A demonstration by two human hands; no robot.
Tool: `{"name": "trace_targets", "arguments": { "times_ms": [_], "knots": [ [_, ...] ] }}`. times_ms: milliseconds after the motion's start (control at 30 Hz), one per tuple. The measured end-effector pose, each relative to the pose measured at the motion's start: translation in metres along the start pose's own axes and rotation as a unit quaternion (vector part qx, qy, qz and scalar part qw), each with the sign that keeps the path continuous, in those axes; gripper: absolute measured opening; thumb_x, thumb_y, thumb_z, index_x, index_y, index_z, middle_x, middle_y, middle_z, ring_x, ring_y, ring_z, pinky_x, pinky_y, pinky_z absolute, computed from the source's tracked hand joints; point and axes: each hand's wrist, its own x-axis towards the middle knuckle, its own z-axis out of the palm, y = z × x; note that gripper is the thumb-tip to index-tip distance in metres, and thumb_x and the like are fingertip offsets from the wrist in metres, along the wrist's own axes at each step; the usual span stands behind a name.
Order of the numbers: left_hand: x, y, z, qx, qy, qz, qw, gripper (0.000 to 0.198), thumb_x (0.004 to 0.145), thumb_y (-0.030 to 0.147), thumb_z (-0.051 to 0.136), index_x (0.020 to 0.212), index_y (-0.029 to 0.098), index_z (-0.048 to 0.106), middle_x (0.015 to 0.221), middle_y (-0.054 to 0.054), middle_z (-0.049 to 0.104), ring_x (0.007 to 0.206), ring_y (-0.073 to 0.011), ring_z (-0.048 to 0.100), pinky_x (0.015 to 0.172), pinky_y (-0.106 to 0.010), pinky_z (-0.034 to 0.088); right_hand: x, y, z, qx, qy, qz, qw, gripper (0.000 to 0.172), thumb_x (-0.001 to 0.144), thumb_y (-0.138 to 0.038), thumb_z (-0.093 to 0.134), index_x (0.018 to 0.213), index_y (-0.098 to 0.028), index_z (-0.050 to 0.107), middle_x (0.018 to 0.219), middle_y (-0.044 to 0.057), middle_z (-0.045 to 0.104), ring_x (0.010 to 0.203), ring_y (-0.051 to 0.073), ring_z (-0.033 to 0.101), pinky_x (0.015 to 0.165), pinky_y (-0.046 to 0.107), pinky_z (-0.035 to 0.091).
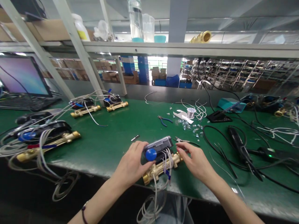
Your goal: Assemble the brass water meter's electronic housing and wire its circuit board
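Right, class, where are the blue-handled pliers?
In the head view, the blue-handled pliers lie on the green mat, left of the wire spool.

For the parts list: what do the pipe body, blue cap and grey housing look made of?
The pipe body looks like brass: yellow metallic sheen. The blue cap looks like glossy moulded plastic, smooth and evenly coloured. The grey housing is probably plastic, with a low sheen, though a metal finish can't be ruled out.
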Motion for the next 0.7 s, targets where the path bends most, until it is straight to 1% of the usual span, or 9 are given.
{"name": "trace_targets", "arguments": {
  "times_ms": [100,167,233,300,367,433,500,600,700],
  "knots": [
    [0.009,0.004,0.004,0.021,-0.01,0.015,1.0,0.057,0.076,0.03,0.066,0.128,0.019,0.043,0.123,-0.01,0.058,0.114,-0.0255,0.056,0.097,-0.041,0.047,-0.009,-0.003,0.007,0.048,-0.027,0.038,0.998,0.028,0.092,-0.036,0.045,0.099,-0.021,0.067,0.092,0.005,0.07,0.082,0.02,0.065,0.074,0.031,0.049],
    [0.014,0.006,0.006,0.032,-0.017,0.02,0.999,0.052,0.076,0.03,0.065,0.124,0.019,0.048,0.117,-0.009,0.063,0.105,-0.0246,0.062,0.089,-0.037,0.051,-0.017,-0.002,0.016,0.076,-0.036,0.069,0.994,0.029,0.091,-0.039,0.045,0.088,-0.02,0.068,0.083,0.005,0.07,0.076,0.019,0.064,0.07,0.03,0.048],
    [0.015,0.006,0.007,0.035,-0.01,0.017,0.999,0.044,0.076,0.029,0.064,0.117,0.019,0.053,0.109,-0.007,0.067,0.096,-0.0232,0.065,0.083,-0.034,0.053,-0.028,0.002,0.026,0.107,-0.048,0.114,0.987,0.035,0.09,-0.044,0.044,0.078,-0.018,0.065,0.074,0.005,0.068,0.066,0.019,0.063,0.061,0.028,0.047],
    [0.01,0.004,0.007,0.035,0.017,0.006,0.999,0.042,0.078,0.03,0.062,0.117,0.017,0.054,0.108,-0.008,0.067,0.095,-0.0231,0.066,0.083,-0.034,0.053,-0.042,0.008,0.037,0.142,-0.063,0.165,0.974,0.044,0.09,-0.052,0.041,0.074,-0.016,0.061,0.067,0.006,0.067,0.054,0.018,0.061,0.049,0.026,0.044],
    [0.001,0.003,0.008,0.018,0.072,-0.029,0.997,0.042,0.08,0.034,0.062,0.117,0.017,0.054,0.109,-0.009,0.067,0.096,-0.023,0.066,0.083,-0.034,0.053,-0.053,0.01,0.045,0.177,-0.073,0.202,0.96,0.054,0.09,-0.06,0.035,0.077,-0.015,0.06,0.066,0.009,0.067,0.051,0.018,0.061,0.044,0.026,0.043],
    [-0.008,0.004,0.009,-0.028,0.145,-0.09,0.985,0.043,0.078,0.039,0.064,0.115,0.018,0.057,0.108,-0.007,0.068,0.094,-0.0224,0.067,0.083,-0.033,0.053,-0.057,0.006,0.049,0.21,-0.074,0.21,0.952,0.06,0.09,-0.065,0.029,0.086,-0.014,0.06,0.076,0.012,0.069,0.063,0.02,0.065,0.051,0.027,0.048],
    [-0.016,0.01,0.011,-0.104,0.206,-0.161,0.959,0.046,0.075,0.043,0.067,0.113,0.019,0.06,0.103,-0.005,0.07,0.088,-0.0214,0.068,0.079,-0.032,0.054,-0.054,-0.006,0.05,0.252,-0.067,0.187,0.947,0.061,0.09,-0.067,0.03,0.097,-0.014,0.059,0.091,0.012,0.07,0.08,0.021,0.067,0.065,0.029,0.052],
    [-0.022,0.023,0.016,-0.215,0.248,-0.237,0.914,0.05,0.071,0.047,0.07,0.111,0.018,0.061,0.095,-0.004,0.071,0.08,-0.02,0.068,0.073,-0.029,0.056,-0.042,-0.032,0.048,0.302,-0.05,0.117,0.945,0.052,0.089,-0.063,0.041,0.104,-0.017,0.059,0.103,0.01,0.068,0.096,0.022,0.064,0.082,0.031,0.051],
    [-0.026,0.04,0.021,-0.281,0.262,-0.276,0.881,0.05,0.07,0.046,0.072,0.11,0.018,0.06,0.094,-0.004,0.07,0.079,-0.0199,0.068,0.073,-0.03,0.057,-0.034,-0.052,0.045,0.253,-0.017,0.096,0.963,0.042,0.087,-0.057,0.05,0.103,-0.02,0.059,0.098,0.008,0.07,0.091,0.023,0.065,0.082,0.031,0.05]
  ]
}}
